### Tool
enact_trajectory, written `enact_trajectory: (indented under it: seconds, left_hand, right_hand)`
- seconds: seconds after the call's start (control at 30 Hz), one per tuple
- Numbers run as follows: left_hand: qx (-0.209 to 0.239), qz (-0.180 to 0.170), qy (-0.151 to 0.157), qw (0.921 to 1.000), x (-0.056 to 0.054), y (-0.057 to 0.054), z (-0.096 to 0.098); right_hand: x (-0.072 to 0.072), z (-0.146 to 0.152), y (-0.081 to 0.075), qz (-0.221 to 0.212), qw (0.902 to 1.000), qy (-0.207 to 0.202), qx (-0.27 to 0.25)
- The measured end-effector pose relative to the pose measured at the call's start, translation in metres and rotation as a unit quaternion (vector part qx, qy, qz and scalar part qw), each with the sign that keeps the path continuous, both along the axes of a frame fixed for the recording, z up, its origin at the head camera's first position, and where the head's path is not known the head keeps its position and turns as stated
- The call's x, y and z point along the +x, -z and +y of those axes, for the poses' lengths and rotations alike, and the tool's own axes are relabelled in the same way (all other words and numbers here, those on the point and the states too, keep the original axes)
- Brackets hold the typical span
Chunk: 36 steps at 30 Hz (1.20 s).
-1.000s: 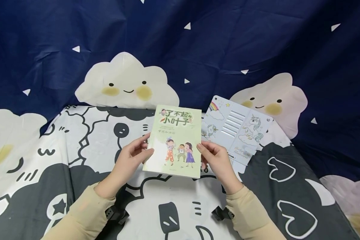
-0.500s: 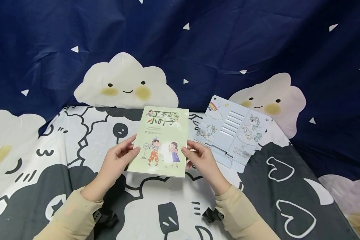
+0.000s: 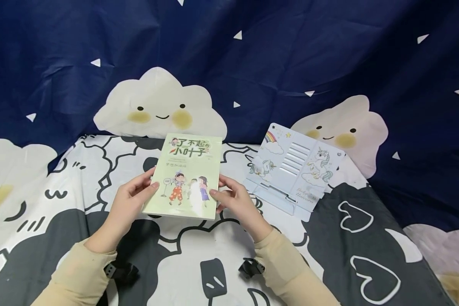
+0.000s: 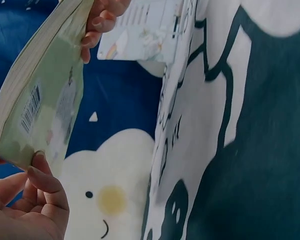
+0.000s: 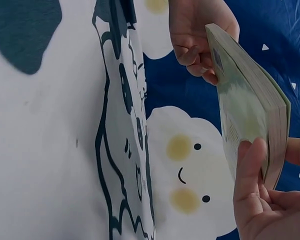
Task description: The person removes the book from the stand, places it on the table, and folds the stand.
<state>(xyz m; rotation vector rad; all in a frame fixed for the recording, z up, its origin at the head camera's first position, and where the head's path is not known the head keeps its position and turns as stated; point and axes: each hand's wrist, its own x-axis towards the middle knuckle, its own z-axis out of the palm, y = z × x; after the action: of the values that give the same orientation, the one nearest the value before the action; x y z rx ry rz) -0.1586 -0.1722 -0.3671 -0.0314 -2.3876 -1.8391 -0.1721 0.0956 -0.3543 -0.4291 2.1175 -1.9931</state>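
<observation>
A pale green paperback book (image 3: 187, 170) with cartoon children on its cover is held up by both hands, front cover facing the head camera. My left hand (image 3: 131, 199) pinches its left edge, thumb on the cover and fingers behind. On the opposite edge, my right hand (image 3: 239, 202) grips in the same way. The left wrist view shows the back cover with a barcode (image 4: 31, 107) and the left fingertips (image 4: 45, 177) pressed against it. From the right wrist, the page edges (image 5: 275, 120) of the closed book are visible, the right hand (image 5: 260, 200) pinching near a corner.
To the right, a light blue unicorn-print book stand (image 3: 290, 170) with slots and a lower ledge stands on the patterned cloth (image 3: 183, 263). Behind the table hangs a dark blue curtain (image 3: 271, 55) with clouds. Black wrist cameras (image 3: 122, 272) sit under the sleeves.
Both hands have carried the book leftward, away from the book stand, whose lower ledge now shows fully. The grip on both edges stays the same.
</observation>
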Motion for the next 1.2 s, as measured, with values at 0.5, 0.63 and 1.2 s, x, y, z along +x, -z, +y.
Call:
enact_trajectory:
  seconds: [0.5,0.63,1.2]
  left_hand:
    - [-0.004,-0.015,-0.041,0.999,-0.014,0.011,-0.035]
    - [-0.019,-0.023,-0.055,0.998,-0.018,0.016,-0.045]
    - [0.077,-0.067,-0.112,0.9885,-0.029,0.032,-0.075]
  right_hand:
    - [-0.021,-0.047,0.004,-0.018,0.9998,-0.006,-0.002]
    - [-0.026,-0.062,0.007,-0.021,0.9998,0.006,0.0]
    - [-0.044,-0.106,0.013,0.005,0.9966,0.06,0.057]
